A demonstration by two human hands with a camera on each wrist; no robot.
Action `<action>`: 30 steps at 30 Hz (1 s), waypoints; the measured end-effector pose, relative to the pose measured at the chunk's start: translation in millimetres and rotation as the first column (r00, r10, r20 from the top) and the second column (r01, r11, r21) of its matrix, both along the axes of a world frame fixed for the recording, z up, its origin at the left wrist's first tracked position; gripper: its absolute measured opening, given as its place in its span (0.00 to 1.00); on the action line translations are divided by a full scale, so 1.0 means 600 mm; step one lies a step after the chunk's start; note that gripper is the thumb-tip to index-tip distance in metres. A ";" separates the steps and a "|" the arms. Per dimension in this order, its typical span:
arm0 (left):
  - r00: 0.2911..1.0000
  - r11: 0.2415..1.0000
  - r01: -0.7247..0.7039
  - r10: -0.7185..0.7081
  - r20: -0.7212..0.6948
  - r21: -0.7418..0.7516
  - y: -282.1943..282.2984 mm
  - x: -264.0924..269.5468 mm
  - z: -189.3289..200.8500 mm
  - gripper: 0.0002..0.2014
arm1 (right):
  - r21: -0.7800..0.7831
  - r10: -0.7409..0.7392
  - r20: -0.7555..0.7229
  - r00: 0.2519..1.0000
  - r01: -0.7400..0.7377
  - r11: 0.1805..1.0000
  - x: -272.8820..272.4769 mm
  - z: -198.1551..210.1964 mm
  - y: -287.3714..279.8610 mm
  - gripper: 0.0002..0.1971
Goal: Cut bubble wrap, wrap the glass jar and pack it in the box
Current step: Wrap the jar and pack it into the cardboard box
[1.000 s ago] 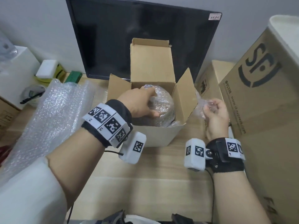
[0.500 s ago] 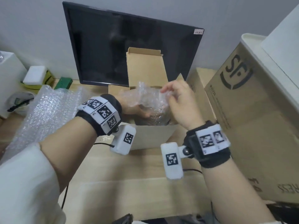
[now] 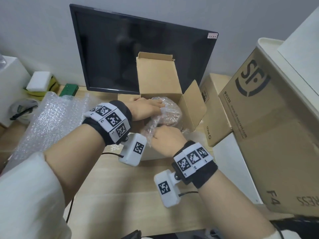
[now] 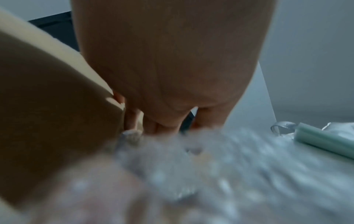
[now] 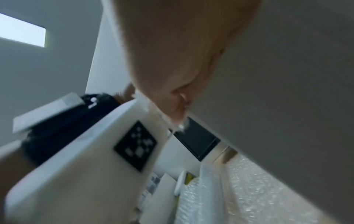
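An open cardboard box [image 3: 156, 80] stands on the desk in front of a monitor. Inside it lies the glass jar [image 3: 172, 112], covered in bubble wrap. My left hand [image 3: 148, 107] reaches in from the left and its straight fingers rest on top of the wrapped jar. My right hand [image 3: 165, 138] is at the box's front edge, curled round a crumpled piece of bubble wrap [image 3: 151, 127] that sits against the jar. The left wrist view is blurred: palm [image 4: 168, 75], box wall [image 4: 47, 106] and bubble wrap [image 4: 229, 166]. The right wrist view shows only the blurred hand [image 5: 182, 53].
A large sheet of bubble wrap [image 3: 51, 121] lies on the desk to the left. A black monitor [image 3: 138, 57] stands behind the box. A big SF carton [image 3: 276, 126] and a smaller carton [image 3: 215, 118] crowd the right. A white foam block [image 3: 40, 80] sits at far left.
My right hand carried the loose bubble wrap from right of the box, over it, and down to the front edge by the jar. My left hand stayed on the jar.
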State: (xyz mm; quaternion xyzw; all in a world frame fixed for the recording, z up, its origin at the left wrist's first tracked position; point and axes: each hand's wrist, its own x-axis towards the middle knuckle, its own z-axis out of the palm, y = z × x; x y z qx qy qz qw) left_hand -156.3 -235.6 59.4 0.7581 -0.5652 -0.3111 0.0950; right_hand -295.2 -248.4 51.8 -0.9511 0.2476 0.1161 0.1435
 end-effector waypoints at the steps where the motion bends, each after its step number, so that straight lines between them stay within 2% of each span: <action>1: 1.000 1.000 0.002 -0.002 0.000 0.021 0.000 -0.003 0.002 0.24 | 0.074 -0.031 -0.046 0.998 0.034 0.997 0.004 0.003 -0.007 0.20; 3: 1.000 0.999 0.013 -0.014 0.017 0.039 0.002 -0.005 0.004 0.27 | 0.237 -0.068 -0.021 0.997 0.071 0.969 0.005 0.010 -0.017 0.15; 6: 0.996 0.999 0.043 -0.045 0.076 0.022 0.007 -0.003 0.002 0.24 | 0.318 -0.168 0.283 0.944 0.073 0.945 -0.004 0.013 -0.028 0.04; 8: 0.996 0.998 0.056 -0.057 0.074 0.015 0.007 0.000 0.001 0.23 | 0.443 -0.257 0.388 0.885 0.065 0.894 -0.016 0.020 -0.027 0.12; 10: 0.995 0.998 0.060 -0.061 0.081 0.022 0.008 0.001 0.007 0.23 | 0.582 -0.279 0.381 0.881 0.006 0.813 -0.020 0.030 -0.019 0.19; 12: 0.989 0.994 0.098 -0.102 0.103 0.045 0.008 0.005 0.007 0.25 | 0.538 -0.223 0.412 0.883 -0.038 0.842 -0.016 0.027 -0.013 0.20; 15: 0.967 0.976 0.206 -0.214 0.141 0.069 0.010 0.010 0.006 0.31 | 0.287 -0.137 0.549 0.824 -0.032 0.957 -0.008 0.011 -0.011 0.17; 17: 0.967 0.979 0.201 -0.205 0.152 0.038 0.009 0.006 0.004 0.27 | 0.133 -0.054 0.642 0.765 -0.041 0.990 -0.007 0.002 -0.013 0.11; 19: 0.981 0.989 0.151 -0.149 0.125 -0.004 0.008 0.002 0.002 0.26 | 0.048 -0.041 0.681 0.731 0.011 0.999 -0.006 -0.006 -0.013 0.06; 20: 0.989 0.992 0.121 -0.118 0.092 -0.034 0.008 0.002 -0.001 0.24 | 0.012 -0.049 0.686 0.726 0.056 0.998 -0.004 -0.011 -0.015 0.07; 22: 0.997 0.994 0.071 -0.072 -0.009 -0.082 0.011 0.005 -0.007 0.17 | -0.045 -0.051 0.678 0.733 0.110 0.993 -0.002 -0.020 -0.020 0.07; 24: 0.994 0.992 0.035 -0.048 -0.099 -0.125 0.012 0.006 -0.013 0.13 | -0.111 0.003 0.636 0.771 0.087 0.990 -0.002 -0.024 -0.030 0.04; 27: 0.995 0.993 0.015 -0.026 -0.093 -0.117 0.010 0.008 -0.019 0.19 | -0.170 0.148 0.555 0.819 -0.063 0.983 -0.006 -0.023 -0.041 0.03; 28: 0.994 0.995 -0.003 -0.008 -0.108 -0.100 0.007 0.008 -0.020 0.21 | -0.144 0.162 0.553 0.817 -0.098 0.985 -0.004 -0.020 -0.040 0.04; 30: 0.985 0.994 -0.071 0.057 -0.163 -0.079 0.004 0.007 -0.018 0.30 | 0.009 0.094 0.507 0.857 -0.114 0.993 0.002 -0.011 -0.041 0.07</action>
